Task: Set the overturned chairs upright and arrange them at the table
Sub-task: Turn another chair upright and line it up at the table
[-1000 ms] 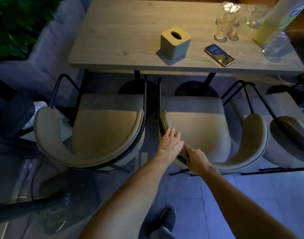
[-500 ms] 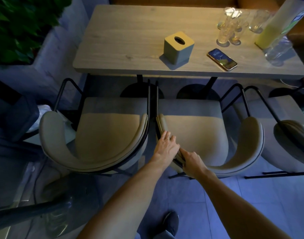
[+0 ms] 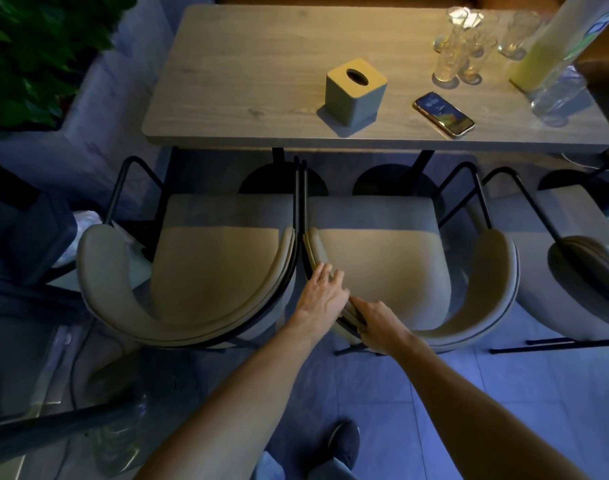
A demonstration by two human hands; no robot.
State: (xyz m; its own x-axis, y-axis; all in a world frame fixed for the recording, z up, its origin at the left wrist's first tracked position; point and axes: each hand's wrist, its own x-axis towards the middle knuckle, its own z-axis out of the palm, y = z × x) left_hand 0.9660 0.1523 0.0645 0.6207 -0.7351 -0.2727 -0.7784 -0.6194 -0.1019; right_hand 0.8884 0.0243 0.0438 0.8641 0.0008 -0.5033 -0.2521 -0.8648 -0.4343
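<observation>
Three beige upholstered chairs with black metal frames stand upright in a row before the wooden table (image 3: 247,81). The left chair (image 3: 206,271) and the middle chair (image 3: 393,268) sit side by side, their armrests nearly touching. A right chair (image 3: 580,271) is partly cut off by the frame edge. My left hand (image 3: 322,296) lies flat on the curved backrest of the middle chair, at its left side. Just beside it, my right hand (image 3: 379,323) grips the same backrest rim, fingers curled around it.
On the table stand a square tissue box (image 3: 356,90), a phone (image 3: 443,114), several glasses (image 3: 459,60) and a tall bottle (image 3: 545,53). A planter with green leaves (image 3: 36,53) stands at the left. My shoe (image 3: 344,445) is on the tiled floor below.
The middle chair has slid left, closing the gap to the left chair. Both hands stayed on its backrest throughout.
</observation>
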